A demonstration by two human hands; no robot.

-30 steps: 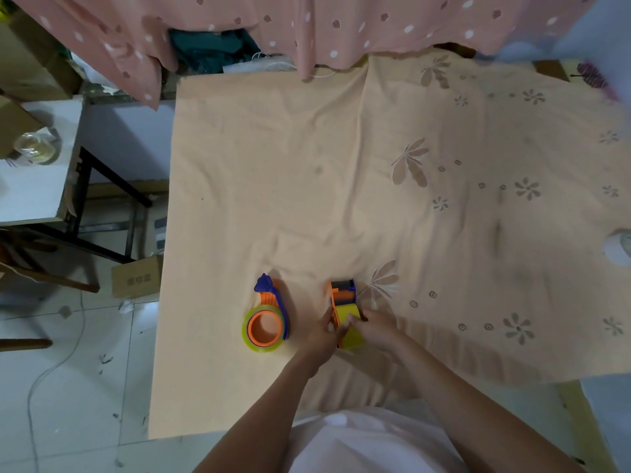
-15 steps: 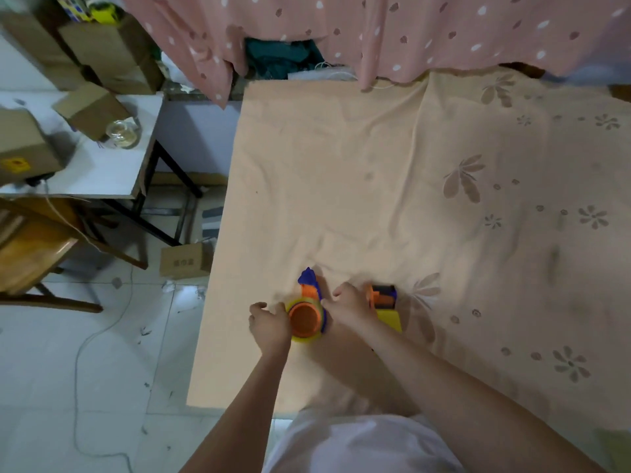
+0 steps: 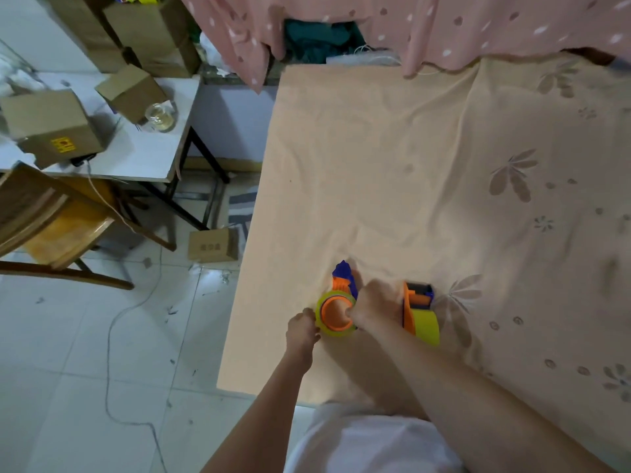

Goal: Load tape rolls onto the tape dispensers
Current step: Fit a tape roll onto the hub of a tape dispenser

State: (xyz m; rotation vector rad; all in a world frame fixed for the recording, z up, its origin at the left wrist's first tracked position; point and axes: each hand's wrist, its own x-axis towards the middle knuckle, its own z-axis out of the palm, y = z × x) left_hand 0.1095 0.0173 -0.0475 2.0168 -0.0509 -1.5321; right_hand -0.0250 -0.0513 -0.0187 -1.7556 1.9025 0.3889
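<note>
While the left hand [image 3: 300, 331] is curled against the near-left rim of the yellow tape roll [image 3: 333, 315], the right hand [image 3: 372, 307] is closed on its far-right side, thumb at the orange core. This roll sits on the blue-and-orange dispenser [image 3: 345, 278], close to the table's left edge [image 3: 239, 302]. Just right, touching the right wrist, a second loaded dispenser [image 3: 420, 312] is seen. Open cloth [image 3: 409, 165] is left beyond. A chair [image 3: 44, 227] and boxes [image 3: 51, 124] are set leftward, well apart.
</note>
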